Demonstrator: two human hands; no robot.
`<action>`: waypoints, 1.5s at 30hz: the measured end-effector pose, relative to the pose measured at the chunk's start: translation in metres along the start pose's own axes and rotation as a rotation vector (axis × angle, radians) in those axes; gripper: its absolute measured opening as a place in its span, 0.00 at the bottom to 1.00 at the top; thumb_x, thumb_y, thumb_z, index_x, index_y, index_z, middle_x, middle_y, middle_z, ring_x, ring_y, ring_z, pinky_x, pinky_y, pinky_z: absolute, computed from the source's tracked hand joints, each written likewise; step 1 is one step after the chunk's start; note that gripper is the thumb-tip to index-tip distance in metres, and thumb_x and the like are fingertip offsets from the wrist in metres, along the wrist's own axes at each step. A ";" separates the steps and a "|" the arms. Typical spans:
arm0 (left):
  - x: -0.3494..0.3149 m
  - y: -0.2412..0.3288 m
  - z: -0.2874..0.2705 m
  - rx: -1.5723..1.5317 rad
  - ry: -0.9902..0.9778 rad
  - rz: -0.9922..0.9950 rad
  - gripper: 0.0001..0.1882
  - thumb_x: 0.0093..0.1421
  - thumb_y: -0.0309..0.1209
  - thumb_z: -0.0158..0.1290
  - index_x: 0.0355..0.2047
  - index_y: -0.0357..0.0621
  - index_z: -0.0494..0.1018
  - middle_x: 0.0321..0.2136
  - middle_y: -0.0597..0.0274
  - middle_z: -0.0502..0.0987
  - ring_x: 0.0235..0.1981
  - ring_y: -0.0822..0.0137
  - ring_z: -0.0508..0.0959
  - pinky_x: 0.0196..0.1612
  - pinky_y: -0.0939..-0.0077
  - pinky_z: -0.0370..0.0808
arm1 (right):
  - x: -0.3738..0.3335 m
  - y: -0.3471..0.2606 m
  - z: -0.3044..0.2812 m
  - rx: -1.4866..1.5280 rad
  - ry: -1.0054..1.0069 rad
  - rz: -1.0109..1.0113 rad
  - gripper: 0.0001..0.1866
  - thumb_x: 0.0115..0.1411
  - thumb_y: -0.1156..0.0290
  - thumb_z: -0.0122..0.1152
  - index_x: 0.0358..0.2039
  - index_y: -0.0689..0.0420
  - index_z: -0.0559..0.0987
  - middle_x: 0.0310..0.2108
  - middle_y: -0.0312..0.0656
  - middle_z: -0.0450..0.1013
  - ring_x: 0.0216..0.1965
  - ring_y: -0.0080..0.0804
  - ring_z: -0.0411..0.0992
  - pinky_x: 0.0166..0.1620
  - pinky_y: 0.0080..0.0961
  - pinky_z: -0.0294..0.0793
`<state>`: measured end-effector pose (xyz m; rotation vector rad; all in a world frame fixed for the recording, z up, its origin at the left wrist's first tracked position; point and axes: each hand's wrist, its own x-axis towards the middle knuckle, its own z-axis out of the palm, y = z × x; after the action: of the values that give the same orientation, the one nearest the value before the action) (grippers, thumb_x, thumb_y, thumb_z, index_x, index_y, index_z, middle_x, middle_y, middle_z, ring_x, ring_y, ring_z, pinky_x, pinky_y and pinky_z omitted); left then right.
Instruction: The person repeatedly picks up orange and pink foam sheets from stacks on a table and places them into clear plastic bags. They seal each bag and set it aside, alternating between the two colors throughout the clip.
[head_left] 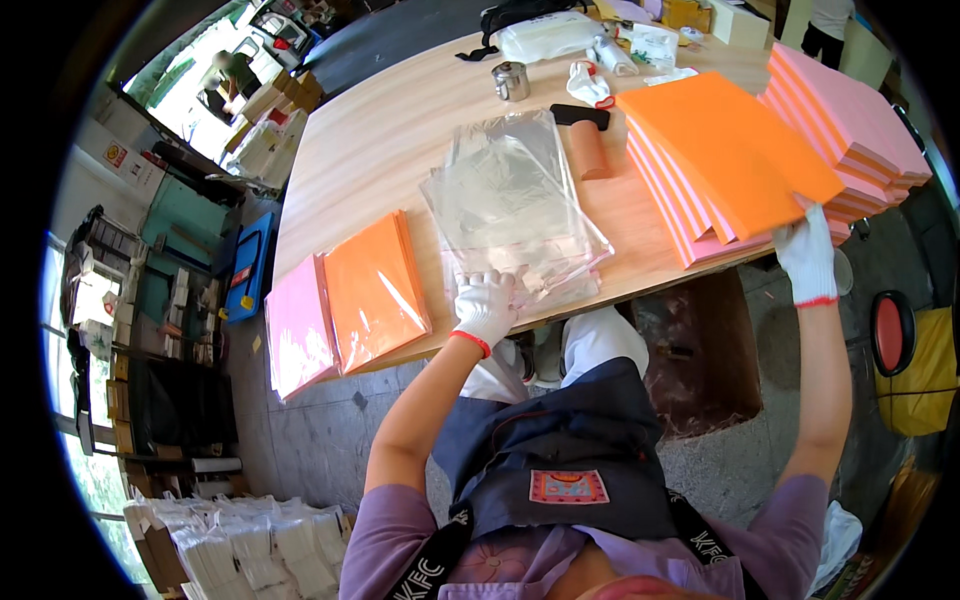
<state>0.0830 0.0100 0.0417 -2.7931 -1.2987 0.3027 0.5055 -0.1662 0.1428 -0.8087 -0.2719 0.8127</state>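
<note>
My two gloved hands are well apart at the near edge of the wooden table (365, 140). My left hand (486, 308) lies on the near end of a pile of clear plastic bags (505, 190); its fingertips are lost against the film, so I cannot tell whether they grip a bag or merely press on it. My right hand (805, 255) is pinched on the near right corner of an orange sheet (725, 140), part of the fingers concealed by that corner; whether further sheets are held beneath cannot be made out. The orange sheet lies atop a stack of pink and orange sheets (665, 200), covering most of its upper face. A second stack (840, 115) stands behind to the right, partly obscured. Bag count is indeterminate, the layers showing through one another. Left of the bags, an orange pack (375, 290) and a pink pack (298, 325) lie side by side in glossy film. Just beyond an orange-brown cylinder (589, 150) is a black object (580, 117), kind unclear. A brown bin (710, 340) below is partly hidden by the tabletop. A person (828, 25) at upper right is cut off by the frame.
</note>
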 end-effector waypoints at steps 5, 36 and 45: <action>0.000 -0.017 0.015 -0.180 0.160 -0.109 0.16 0.52 0.39 0.55 0.41 0.51 0.71 0.39 0.58 0.73 0.40 0.55 0.75 0.37 0.61 0.74 | -0.079 0.030 0.011 -0.107 0.024 0.072 0.15 0.55 0.69 0.56 0.44 0.54 0.72 0.45 0.37 0.71 0.48 0.31 0.70 0.46 0.32 0.74; -0.024 -0.038 0.027 -0.519 0.773 0.292 0.22 0.50 0.18 0.52 0.48 0.45 0.69 0.34 0.64 0.76 0.24 0.71 0.76 0.28 0.76 0.74 | -0.179 0.202 0.010 0.150 0.116 0.460 0.18 0.57 0.67 0.55 0.49 0.53 0.69 0.40 0.36 0.73 0.33 0.27 0.74 0.26 0.21 0.74; -0.011 0.055 0.063 -2.076 0.791 -0.478 0.26 0.56 0.17 0.49 0.55 0.39 0.59 0.39 0.59 0.74 0.34 0.69 0.76 0.36 0.80 0.75 | -0.174 0.209 0.019 0.000 -0.049 0.410 0.13 0.59 0.63 0.53 0.41 0.57 0.70 0.14 0.31 0.63 0.09 0.17 0.55 0.11 0.15 0.51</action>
<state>0.1046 -0.0364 -0.0249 -1.8989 -2.2926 -3.2340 0.2656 -0.1966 0.0165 -0.8578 -0.1497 1.2182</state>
